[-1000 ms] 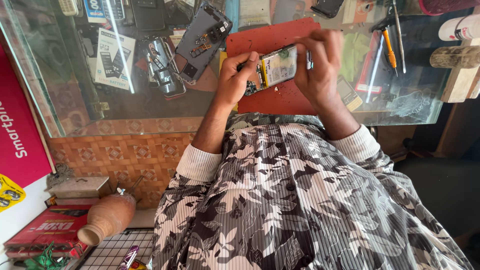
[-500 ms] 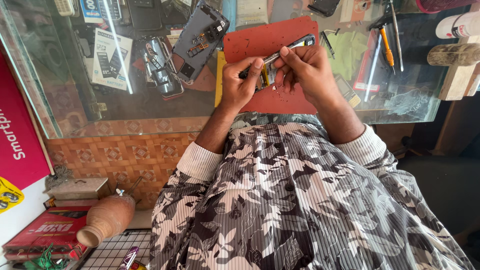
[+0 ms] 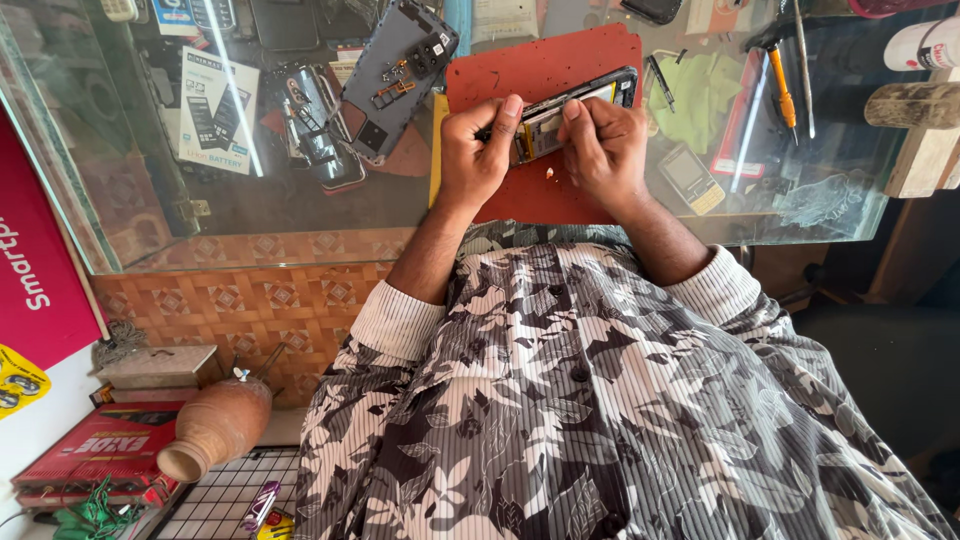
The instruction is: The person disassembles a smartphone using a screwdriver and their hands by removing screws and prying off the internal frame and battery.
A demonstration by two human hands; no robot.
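While both hands pinch it over the red mat at top centre, the opened phone looks light, thin and fragile. Left hand and right hand grip its edges, clear of the exposed insides.

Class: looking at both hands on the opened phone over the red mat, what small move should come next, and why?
Probably steady it and lower it onto the red mat. The left hand and right hand both grip the opened phone, which is tilted on edge with its inner parts exposed, so working inside looks awkward.
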